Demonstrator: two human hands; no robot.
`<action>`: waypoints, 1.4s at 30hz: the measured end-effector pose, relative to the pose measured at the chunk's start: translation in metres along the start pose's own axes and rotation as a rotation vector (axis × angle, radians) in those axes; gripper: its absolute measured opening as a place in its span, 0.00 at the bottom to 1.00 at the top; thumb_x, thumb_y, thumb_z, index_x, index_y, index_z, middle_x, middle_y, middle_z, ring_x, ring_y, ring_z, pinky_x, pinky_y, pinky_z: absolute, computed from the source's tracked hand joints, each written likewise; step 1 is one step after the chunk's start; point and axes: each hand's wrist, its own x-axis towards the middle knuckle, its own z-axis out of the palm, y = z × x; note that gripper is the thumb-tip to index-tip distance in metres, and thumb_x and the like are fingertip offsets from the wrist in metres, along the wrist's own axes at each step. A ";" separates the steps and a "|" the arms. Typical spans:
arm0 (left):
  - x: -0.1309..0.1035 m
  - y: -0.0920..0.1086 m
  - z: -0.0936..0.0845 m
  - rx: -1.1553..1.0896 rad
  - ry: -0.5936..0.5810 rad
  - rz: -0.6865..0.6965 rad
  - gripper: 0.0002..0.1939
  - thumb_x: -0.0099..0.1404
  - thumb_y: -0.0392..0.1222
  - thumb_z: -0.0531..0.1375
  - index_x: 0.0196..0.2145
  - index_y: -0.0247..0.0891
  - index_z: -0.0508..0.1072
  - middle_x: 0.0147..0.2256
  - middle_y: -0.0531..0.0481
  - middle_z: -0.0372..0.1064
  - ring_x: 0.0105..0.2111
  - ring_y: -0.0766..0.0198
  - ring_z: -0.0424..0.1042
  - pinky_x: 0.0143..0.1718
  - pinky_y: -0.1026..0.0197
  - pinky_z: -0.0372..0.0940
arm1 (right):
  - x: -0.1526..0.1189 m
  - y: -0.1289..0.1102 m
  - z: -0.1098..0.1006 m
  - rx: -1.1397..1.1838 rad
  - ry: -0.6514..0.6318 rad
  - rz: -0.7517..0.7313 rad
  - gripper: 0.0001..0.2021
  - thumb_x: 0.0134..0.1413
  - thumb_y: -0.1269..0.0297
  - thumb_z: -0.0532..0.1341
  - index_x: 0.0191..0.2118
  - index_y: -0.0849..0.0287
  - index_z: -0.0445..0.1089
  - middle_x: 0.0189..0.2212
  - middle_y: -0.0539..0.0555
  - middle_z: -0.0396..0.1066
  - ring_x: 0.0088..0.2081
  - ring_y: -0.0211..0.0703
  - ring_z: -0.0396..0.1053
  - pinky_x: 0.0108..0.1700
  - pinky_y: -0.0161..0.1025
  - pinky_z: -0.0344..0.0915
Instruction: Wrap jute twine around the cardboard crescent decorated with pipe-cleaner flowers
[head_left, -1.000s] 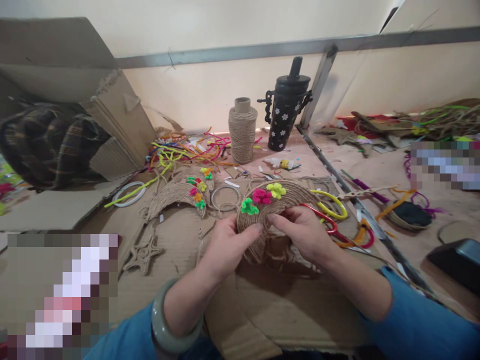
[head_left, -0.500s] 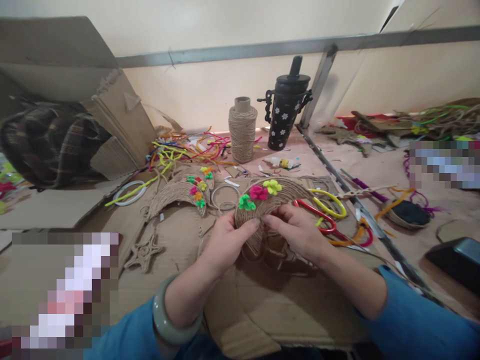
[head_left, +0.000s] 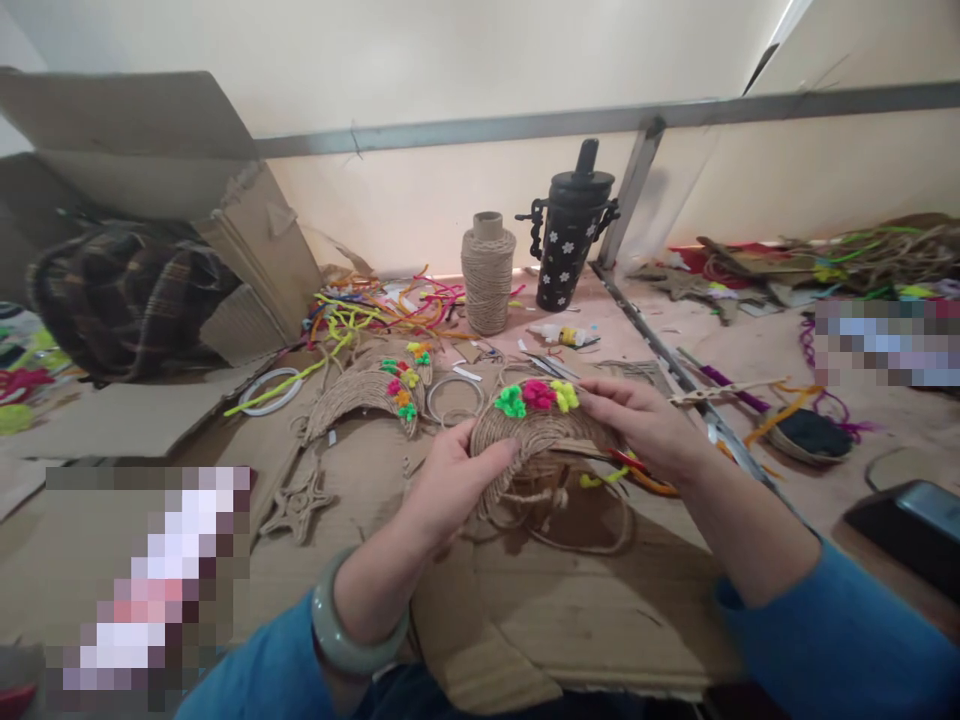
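- As brown cardboard spreads below, a ribbed twine crescent arches above it.
- Left hand: closed on the crescent's left end, thumb across its face.
- Right hand: nearly closed, fingertips at the yellow flower; grip unclear.
- Magenta flower, green flower: fuzzy, along the upper edge.

Front crescent: we see tan rope rows, with green, magenta and yellow blooms
Flask: we see black scattered with white flowers
Spool: plain tan
Bag: dark plaid
Our sleeves: solid blue
Our bangle: pale grey-green
Glue bottle: white, yellow label
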 end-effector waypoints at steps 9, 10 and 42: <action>0.001 0.004 -0.006 0.055 0.073 0.254 0.15 0.62 0.48 0.58 0.25 0.35 0.72 0.27 0.49 0.69 0.31 0.65 0.66 0.37 0.64 0.60 | 0.001 -0.005 0.007 0.192 0.212 -0.157 0.14 0.42 0.55 0.67 0.36 0.57 0.72 0.34 0.52 0.74 0.34 0.41 0.72 0.35 0.37 0.69; 0.002 0.005 -0.006 0.060 0.085 0.257 0.15 0.62 0.48 0.58 0.25 0.35 0.72 0.26 0.49 0.69 0.30 0.65 0.66 0.37 0.64 0.60 | 0.001 -0.004 0.007 0.172 0.203 -0.172 0.14 0.44 0.55 0.66 0.37 0.57 0.72 0.35 0.52 0.74 0.36 0.42 0.72 0.36 0.38 0.70; -0.051 0.005 -0.032 -0.109 0.209 0.273 0.11 0.53 0.42 0.64 0.33 0.34 0.73 0.30 0.50 0.72 0.30 0.67 0.69 0.37 0.64 0.62 | -0.020 -0.004 0.028 -0.335 -0.162 -0.081 0.21 0.39 0.43 0.65 0.22 0.59 0.68 0.21 0.54 0.66 0.25 0.40 0.62 0.28 0.37 0.59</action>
